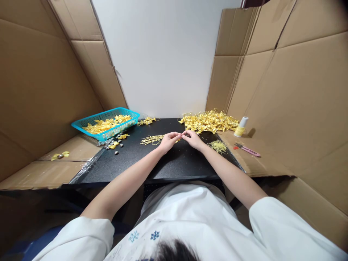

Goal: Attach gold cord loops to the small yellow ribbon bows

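From my station I see a turquoise perforated basket in smooth, faintly glossy plastic. In front of it, small rounded silvery pieces have a shiny, metallic look. To its right, the black tabletop appears finely textured with a low sheen; farther right, heaped yellow ribbon bows gleam like satin cloth. Left of it, the brown upright panel is matt, creased cardboard.

Basket back left — ribbon pile back right; strand bundle between, nearer front — snips before thread cone.

Bright light, soft shadows, stretched edges
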`<state>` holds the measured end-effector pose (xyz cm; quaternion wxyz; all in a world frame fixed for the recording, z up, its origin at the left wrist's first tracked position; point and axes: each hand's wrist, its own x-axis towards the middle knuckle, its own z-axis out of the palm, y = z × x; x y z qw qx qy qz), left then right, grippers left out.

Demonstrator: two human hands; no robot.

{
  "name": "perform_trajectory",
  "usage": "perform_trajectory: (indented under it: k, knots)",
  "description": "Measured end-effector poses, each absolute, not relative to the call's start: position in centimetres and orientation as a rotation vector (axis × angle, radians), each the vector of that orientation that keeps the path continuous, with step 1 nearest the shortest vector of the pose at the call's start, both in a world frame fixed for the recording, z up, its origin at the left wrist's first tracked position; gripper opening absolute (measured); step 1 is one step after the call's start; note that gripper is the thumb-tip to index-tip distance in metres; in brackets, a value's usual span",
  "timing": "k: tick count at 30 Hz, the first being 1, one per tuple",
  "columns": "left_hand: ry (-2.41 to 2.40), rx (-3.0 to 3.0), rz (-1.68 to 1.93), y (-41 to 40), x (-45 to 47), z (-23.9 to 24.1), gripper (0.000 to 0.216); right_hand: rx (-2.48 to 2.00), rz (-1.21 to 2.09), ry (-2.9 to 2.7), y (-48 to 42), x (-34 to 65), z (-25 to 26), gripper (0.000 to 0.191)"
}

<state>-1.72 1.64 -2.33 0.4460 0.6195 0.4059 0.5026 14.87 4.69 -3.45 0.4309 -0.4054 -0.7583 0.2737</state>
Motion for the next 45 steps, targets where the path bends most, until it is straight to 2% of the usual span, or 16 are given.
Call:
perform_trajectory:
  k: [7, 14, 21, 25, 32, 37, 45]
  knots:
    - [1.028, 1.662, 1.186, 2.1, -2.2, -2.6, 0.038, -1.104, 0.634, -1.943, 5.1, 15.3, -3.9, 0.012]
    - [1.144, 1.584, 1.182, 1.8, -2.1, -2.2, 0.021, -1.235, 0.368, -2.154, 3.6, 15.3, -3.6, 0.005]
    - [1.158, 1.513, 1.166, 1.6, -2.1, -2.1, 0.022, -1.199, 0.349, -2.042, 3.4, 15.2, -3.2, 0.007]
    - [1.086, 1.593, 1.176, 1.9, -2.1, -2.5, 0.026, -1.120, 0.450, -1.882, 4.0, 15.2, -3.5, 0.014]
    - [1.064, 1.761, 1.127, 2.4, -2.4, -3.1, 0.036, -1.061, 0.689, -1.881, 5.0, 14.8, -4.7, 0.013]
    - [1.089, 1.839, 1.090, 2.4, -2.6, -3.1, 0.040, -1.060, 0.726, -1.883, 5.6, 14.9, -5.1, 0.015]
    - [1.163, 1.917, 1.075, 2.7, -2.8, -3.3, 0.032, -1.127, 0.714, -1.884, 5.8, 15.0, -5.4, 0.019]
